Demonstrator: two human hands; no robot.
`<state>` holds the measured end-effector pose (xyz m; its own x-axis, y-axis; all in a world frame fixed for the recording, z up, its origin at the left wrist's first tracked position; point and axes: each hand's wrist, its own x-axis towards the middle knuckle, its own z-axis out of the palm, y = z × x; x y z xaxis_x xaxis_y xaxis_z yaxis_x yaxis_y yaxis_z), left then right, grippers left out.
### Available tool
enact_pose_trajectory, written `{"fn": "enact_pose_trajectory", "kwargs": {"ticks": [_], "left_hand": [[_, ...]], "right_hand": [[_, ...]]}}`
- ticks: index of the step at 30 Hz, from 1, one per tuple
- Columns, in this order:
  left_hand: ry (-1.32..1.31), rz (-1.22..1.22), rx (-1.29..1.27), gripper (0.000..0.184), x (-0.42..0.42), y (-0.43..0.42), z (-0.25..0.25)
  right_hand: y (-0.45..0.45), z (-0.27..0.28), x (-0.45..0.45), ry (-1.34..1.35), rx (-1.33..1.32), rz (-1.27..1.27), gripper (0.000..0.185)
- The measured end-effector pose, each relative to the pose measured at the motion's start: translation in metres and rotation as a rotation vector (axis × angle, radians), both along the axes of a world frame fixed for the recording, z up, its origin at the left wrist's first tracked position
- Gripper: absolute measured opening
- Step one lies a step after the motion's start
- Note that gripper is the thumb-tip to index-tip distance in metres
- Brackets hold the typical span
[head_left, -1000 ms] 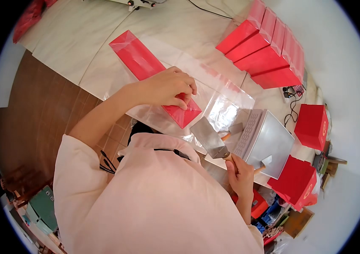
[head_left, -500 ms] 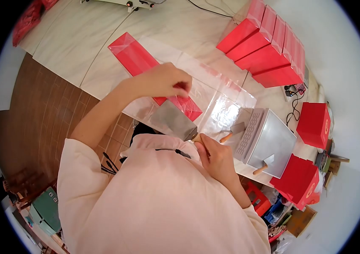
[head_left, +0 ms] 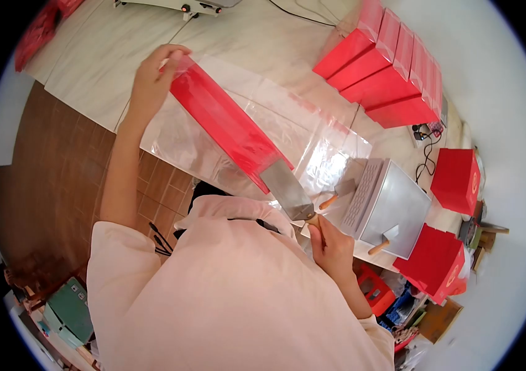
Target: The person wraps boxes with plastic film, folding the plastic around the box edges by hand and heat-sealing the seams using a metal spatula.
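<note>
A long red box (head_left: 222,117) in clear wrap lies slantwise on clear plastic sheeting (head_left: 331,154). At its far upper-left end, my left hand (head_left: 156,77) has its fingers and thumb closed around the end. My right hand (head_left: 331,244) grips the handle of a wide metal scraper (head_left: 289,191), whose blade meets the box's near end. Just right of the blade lies a smaller scraper (head_left: 339,193) with an orange handle.
A silver machine (head_left: 396,210) with a slotted side stands at right, another small scraper (head_left: 384,240) on it. Several wrapped red boxes (head_left: 386,74) stand at the upper right. Two red boxes (head_left: 454,182) (head_left: 431,260) sit along the right side. A cable (head_left: 425,167) lies behind the machine.
My left hand has moved from the near part of the box to its far end. The scraper in my right hand first swung left onto the box, then back right to its near end.
</note>
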<state>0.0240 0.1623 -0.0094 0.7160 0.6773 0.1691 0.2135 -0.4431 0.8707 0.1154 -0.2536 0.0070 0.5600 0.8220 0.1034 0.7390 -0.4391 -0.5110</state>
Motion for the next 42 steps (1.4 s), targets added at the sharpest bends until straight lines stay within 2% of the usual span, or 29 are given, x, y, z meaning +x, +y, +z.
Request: {"fn": "enact_pose_trajectory", "kwargs": {"ticks": [2,3,5,6,8,9,11,14,20,22,28,35,39,41,42], "left_hand": [[-0.159,0.198,0.184,0.03,-0.016,0.015,-0.014],[-0.164,0.218,0.18,0.03,-0.023,0.022,-0.021],[-0.269,0.283,-0.042,0.044,-0.034,0.031,-0.033],[-0.266,0.288,-0.047,0.044,-0.038,0.033,-0.041],[-0.256,0.263,-0.241,0.059,-0.044,0.038,-0.06],[-0.261,0.274,-0.24,0.059,-0.045,0.04,-0.066],[-0.244,0.162,-0.449,0.067,-0.043,0.039,-0.072],[-0.235,0.106,-0.517,0.072,-0.037,0.037,-0.069],[-0.174,0.051,-0.575,0.073,-0.03,0.039,-0.065],[-0.19,0.025,-0.509,0.072,-0.031,0.045,-0.071],[-0.188,0.023,-0.579,0.073,-0.03,0.056,-0.071],[-0.197,0.007,-0.604,0.076,-0.02,0.065,-0.074],[-0.215,0.009,-0.629,0.076,-0.018,0.07,-0.075],[-0.24,-0.032,-0.673,0.075,-0.018,0.07,-0.075],[-0.25,-0.011,-0.678,0.075,-0.019,0.071,-0.078]], "right_hand": [[0.005,0.0,0.008,-0.069,0.028,0.056,0.026],[0.01,0.003,0.01,-0.037,0.06,0.114,0.025],[0.024,0.009,0.006,0.006,0.081,0.172,0.024],[0.041,0.009,0.005,0.029,0.058,0.25,0.022],[0.075,0.006,0.001,0.046,0.034,0.338,0.021],[0.093,0.002,0.0,0.033,0.045,0.343,0.02],[0.116,0.0,-0.002,0.021,0.052,0.364,0.02],[0.139,-0.003,-0.001,-0.073,0.012,0.354,0.021],[0.15,0.005,-0.005,-0.101,-0.074,0.135,0.019],[0.144,0.004,-0.009,-0.144,-0.099,0.079,0.019],[0.114,0.002,-0.03,-0.072,-0.112,-0.219,0.019],[0.069,-0.005,-0.06,-0.114,-0.1,-0.462,0.023],[0.057,0.008,-0.059,-0.078,-0.151,-0.496,0.021],[0.058,0.016,-0.051,0.031,-0.052,-0.493,0.017],[0.063,0.02,-0.051,0.077,-0.101,-0.478,0.012]]}}
